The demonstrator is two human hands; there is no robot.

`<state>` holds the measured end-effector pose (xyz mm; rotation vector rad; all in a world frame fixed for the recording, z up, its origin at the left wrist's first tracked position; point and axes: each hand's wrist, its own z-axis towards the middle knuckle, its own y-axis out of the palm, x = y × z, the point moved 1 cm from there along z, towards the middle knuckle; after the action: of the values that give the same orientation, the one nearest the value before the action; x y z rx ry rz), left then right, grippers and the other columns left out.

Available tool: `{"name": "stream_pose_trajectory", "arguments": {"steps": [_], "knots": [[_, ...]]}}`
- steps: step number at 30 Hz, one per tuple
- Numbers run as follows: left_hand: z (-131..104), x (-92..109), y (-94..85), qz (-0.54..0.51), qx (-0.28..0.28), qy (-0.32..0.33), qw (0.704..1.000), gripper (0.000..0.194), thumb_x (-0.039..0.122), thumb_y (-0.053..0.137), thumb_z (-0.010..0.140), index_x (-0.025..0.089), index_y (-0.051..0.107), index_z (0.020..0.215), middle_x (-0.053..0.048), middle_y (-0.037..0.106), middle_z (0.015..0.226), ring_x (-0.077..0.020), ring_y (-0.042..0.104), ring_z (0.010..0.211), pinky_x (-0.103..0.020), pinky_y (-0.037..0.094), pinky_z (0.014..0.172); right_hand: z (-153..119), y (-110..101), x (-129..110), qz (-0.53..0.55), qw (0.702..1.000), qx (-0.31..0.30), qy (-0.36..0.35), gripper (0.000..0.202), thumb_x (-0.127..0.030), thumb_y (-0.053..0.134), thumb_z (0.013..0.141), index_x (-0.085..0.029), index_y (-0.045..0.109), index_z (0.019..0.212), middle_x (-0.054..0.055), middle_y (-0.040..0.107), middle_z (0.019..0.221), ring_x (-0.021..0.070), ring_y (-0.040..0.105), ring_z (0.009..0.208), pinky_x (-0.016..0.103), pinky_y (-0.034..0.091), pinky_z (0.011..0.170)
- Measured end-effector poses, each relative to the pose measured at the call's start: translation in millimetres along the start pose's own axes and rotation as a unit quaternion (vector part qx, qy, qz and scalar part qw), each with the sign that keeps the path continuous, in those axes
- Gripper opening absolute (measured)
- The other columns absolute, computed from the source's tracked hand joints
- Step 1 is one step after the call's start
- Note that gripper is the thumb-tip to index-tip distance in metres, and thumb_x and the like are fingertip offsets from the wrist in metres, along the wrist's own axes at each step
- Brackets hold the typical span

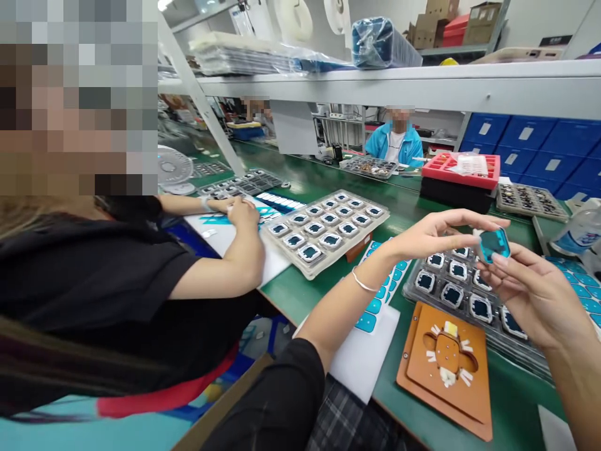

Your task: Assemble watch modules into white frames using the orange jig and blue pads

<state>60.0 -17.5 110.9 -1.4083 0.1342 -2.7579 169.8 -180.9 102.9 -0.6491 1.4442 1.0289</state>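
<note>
A small rounded-square part with a shiny blue film face (pixel 494 244) is held up above the bench. My right hand (pixel 535 282) grips its lower right side between thumb and fingers. From the left, my left hand (pixel 439 235) closes thumb and forefinger at the part's left edge. Below the hands, a clear tray (pixel 413 291) carries several similar dark-faced parts with pale frames. An orange fixture (pixel 441 407) with a shaped recess and white tabs lies in front of it. Sheets of blue stickers (pixel 366 321) lie under my left forearm.
At left, a co-worker in a black top (pixel 141 263) works with their hands over blue sheets. Another parts tray (pixel 300 266) stands between us, tilted. A water bottle (pixel 580 232) is at far right, a red bin (pixel 491 178) further back. A shelf (pixel 422 84) crosses above the bench.
</note>
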Motion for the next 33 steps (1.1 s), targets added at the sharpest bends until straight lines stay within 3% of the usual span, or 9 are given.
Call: {"name": "stream_pose_trajectory", "arguments": {"steps": [5, 8, 11, 14, 18, 21, 24, 29, 33], "knots": [[2, -25, -19.2, 0.157, 0.066, -0.065, 0.983, 0.029, 0.033, 0.068, 0.082, 0.015, 0.059, 0.103, -0.01, 0.064, 0.112, -0.02, 0.062, 0.103, -0.032, 0.051, 0.083, 23, -6, 30, -0.119, 0.969, 0.161, -0.146, 0.035, -0.036, 0.087, 0.061, -0.024, 0.077, 0.092, 0.002, 0.076, 0.089, 0.0191, 0.07, 0.08, 0.033, 0.059, 0.076], [3, -39, -25.5, 0.239, 0.1, -0.09, 0.962, 0.026, 0.028, 0.069, 0.08, 0.016, 0.054, 0.097, -0.008, 0.065, 0.105, -0.0171, 0.064, 0.095, -0.029, 0.051, 0.079, 32, -7, 44, -0.176, 0.958, 0.154, -0.165, 0.041, -0.039, 0.086, 0.06, -0.022, 0.074, 0.096, 0.003, 0.075, 0.09, 0.02, 0.069, 0.084, 0.037, 0.058, 0.081], [2, -52, -31.2, 0.268, 0.103, -0.11, 0.951, 0.032, 0.016, 0.064, 0.082, 0.017, 0.051, 0.11, -0.008, 0.068, 0.105, -0.0164, 0.066, 0.096, -0.028, 0.051, 0.082, 41, -15, 51, -0.207, 0.946, 0.157, -0.194, 0.04, -0.042, 0.083, 0.062, -0.019, 0.068, 0.091, 0.003, 0.074, 0.083, 0.0195, 0.07, 0.078, 0.035, 0.058, 0.076], [-1, -66, -41.7, 0.315, 0.105, -0.136, 0.934, 0.04, 0.009, 0.057, 0.083, 0.018, 0.049, 0.122, -0.009, 0.069, 0.112, -0.0171, 0.066, 0.099, -0.032, 0.051, 0.087, 49, -27, 56, -0.355, 0.892, 0.181, -0.216, 0.027, -0.038, 0.072, 0.075, -0.017, 0.064, 0.09, 0.006, 0.074, 0.081, 0.0199, 0.071, 0.073, 0.034, 0.059, 0.07], [-6, -81, -52.7, 0.416, 0.106, -0.181, 0.885, 0.033, 0.006, 0.052, 0.084, 0.017, 0.059, 0.114, -0.012, 0.067, 0.119, -0.0237, 0.062, 0.11, -0.043, 0.047, 0.099, 58, -35, 64, -0.479, 0.836, 0.177, -0.202, 0.011, -0.021, 0.065, 0.079, -0.017, 0.07, 0.088, 0.009, 0.076, 0.089, 0.0245, 0.073, 0.081, 0.04, 0.058, 0.081], [-6, -87, -48.8, 0.472, 0.078, -0.202, 0.855, 0.03, 0.015, 0.05, 0.09, 0.017, 0.061, 0.118, -0.011, 0.065, 0.123, -0.0252, 0.059, 0.117, -0.043, 0.044, 0.104, 65, -28, 73, -0.539, 0.81, 0.132, -0.187, 0.023, -0.01, 0.057, 0.081, -0.021, 0.074, 0.091, 0.008, 0.077, 0.102, 0.0269, 0.071, 0.1, 0.043, 0.053, 0.095], [-6, -92, -38.8, 0.509, 0.034, -0.217, 0.832, 0.032, 0.026, 0.05, 0.094, 0.022, 0.059, 0.125, -0.008, 0.063, 0.129, -0.0243, 0.055, 0.122, -0.042, 0.042, 0.107, 71, -19, 78, -0.585, 0.79, 0.078, -0.166, 0.037, -0.004, 0.051, 0.083, -0.023, 0.075, 0.102, 0.004, 0.073, 0.117, 0.0233, 0.066, 0.115, 0.038, 0.049, 0.103], [-10, -101, -27.6, 0.56, -0.002, -0.272, 0.783, 0.034, 0.031, 0.051, 0.095, 0.027, 0.061, 0.127, -0.008, 0.055, 0.14, -0.0373, 0.043, 0.127, -0.064, 0.04, 0.101, 63, -16, 59, -0.65, 0.748, 0.054, -0.121, 0.037, -0.012, 0.049, 0.089, -0.026, 0.072, 0.115, 0.001, 0.068, 0.126, 0.0201, 0.062, 0.121, 0.033, 0.046, 0.105], [-14, -105, -25.5, 0.573, -0.007, -0.295, 0.765, 0.035, 0.037, 0.045, 0.099, 0.031, 0.057, 0.132, -0.004, 0.043, 0.151, -0.0371, 0.035, 0.134, -0.067, 0.034, 0.104, 39, -40, 28, -0.707, 0.697, 0.114, -0.047, 0.032, -0.024, 0.048, 0.092, -0.021, 0.074, 0.109, 0.012, 0.075, 0.109, 0.0322, 0.068, 0.107, 0.047, 0.051, 0.095]]}}
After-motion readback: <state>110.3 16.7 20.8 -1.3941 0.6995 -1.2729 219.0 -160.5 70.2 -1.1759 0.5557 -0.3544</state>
